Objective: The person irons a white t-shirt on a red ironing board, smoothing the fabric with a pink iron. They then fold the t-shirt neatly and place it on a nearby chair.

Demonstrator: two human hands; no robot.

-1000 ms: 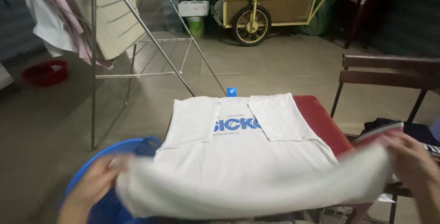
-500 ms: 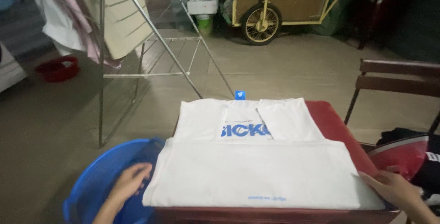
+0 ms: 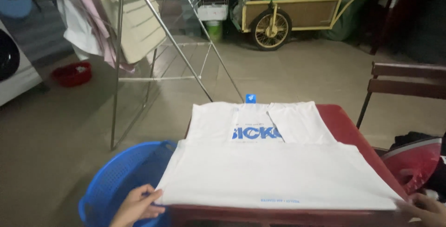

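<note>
I am pinching the near left corner of the folded white T-shirt (image 3: 278, 176) with my left hand (image 3: 138, 205), fingers curled shut over the hem with the thumb on top. The cloth is spreading away from that hand to its right and forward, lying flat across the dark red table (image 3: 353, 132). My right hand (image 3: 428, 208) is sitting at the shirt's near right corner, low at the picture's edge; its fingertips are touching the hem, but I cannot tell whether they are closed on the fabric or only resting there. So the shirt is stretching between my two hands, its near fold running from one to the other, with blue lettering showing on the far part beyond the folded-in sleeves.

Just beside and below my left hand, the blue plastic laundry basket (image 3: 118, 180) is standing against the table's left side. Just beyond my right hand a red plastic basin (image 3: 413, 159) is sitting, and farther off a dark wooden bench (image 3: 409, 81). Well ahead of my left hand a metal drying rack (image 3: 139, 41) is holding hung laundry, and far beyond both hands a yellow wheeled cart (image 3: 288, 16) is parked.
</note>
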